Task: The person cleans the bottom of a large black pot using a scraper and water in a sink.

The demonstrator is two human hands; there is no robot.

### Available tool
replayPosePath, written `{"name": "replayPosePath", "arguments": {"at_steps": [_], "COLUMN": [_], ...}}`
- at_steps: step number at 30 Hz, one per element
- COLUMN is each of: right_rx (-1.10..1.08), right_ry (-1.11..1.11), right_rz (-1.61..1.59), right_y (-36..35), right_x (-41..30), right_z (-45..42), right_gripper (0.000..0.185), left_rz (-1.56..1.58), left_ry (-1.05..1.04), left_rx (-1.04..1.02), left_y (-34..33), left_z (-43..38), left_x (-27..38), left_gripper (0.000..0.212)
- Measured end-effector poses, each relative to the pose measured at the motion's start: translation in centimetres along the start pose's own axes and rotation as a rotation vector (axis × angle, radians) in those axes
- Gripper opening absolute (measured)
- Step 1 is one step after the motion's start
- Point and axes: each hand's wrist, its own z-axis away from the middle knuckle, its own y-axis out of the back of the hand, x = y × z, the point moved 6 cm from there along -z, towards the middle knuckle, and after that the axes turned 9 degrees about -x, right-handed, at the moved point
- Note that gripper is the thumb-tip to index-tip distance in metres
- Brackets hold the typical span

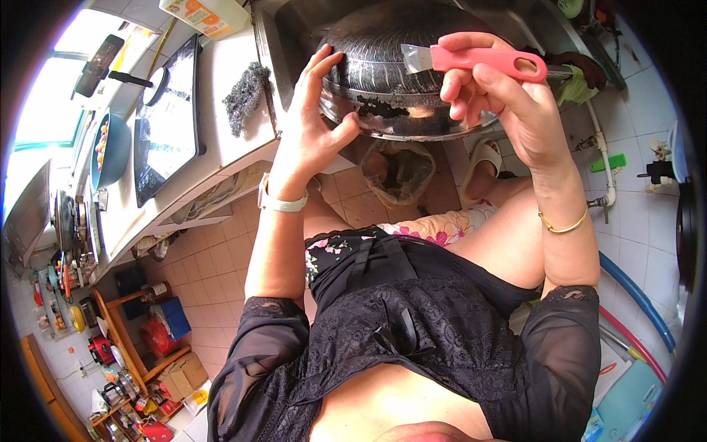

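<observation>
My right hand [502, 94] holds a scraper [475, 59] by its pink plastic handle, the short flat blade pointing left. Behind it a large pan [381, 72] lies in the metal sink [281, 33], its dark, ridged outer side up and its shiny rim towards me. Black residue covers part of the metal near the rim. Spread fingers of my left hand [323, 105] rest at the pan's left side, the thumb near the residue. Whether the fingertips press on the pan is hard to tell. A steel wool scourer [247, 98] lies on the counter left of the sink.
Below the sink's front stands a lined waste bin [399, 171]. Along the left counter [221, 143] are a glass-topped cooker [168, 127], a phone [99, 65] on a stand, a blue bowl [110, 152] and a white bottle [207, 16]. Cloths [580, 83] hang at the sink's right edge.
</observation>
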Motion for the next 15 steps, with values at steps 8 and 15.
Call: {"name": "replayPosePath", "arguments": {"at_steps": [8, 15], "right_rx": [-0.119, -0.158], "right_ry": [-0.034, -0.120], "right_rz": [-0.142, -0.284], "right_y": [-0.2, -2.9], "right_x": [-0.4, -0.9], "right_z": [0.3, 2.7], "right_gripper": [0.080, 0.061], "left_rz": [-0.036, -0.208], "left_ry": [-0.079, -0.073], "left_rx": [-0.002, 0.078], "left_y": [-0.2, -0.8], "left_z": [0.0, 0.7], "left_x": [-0.6, 0.8], "left_gripper": [0.088, 0.102]}}
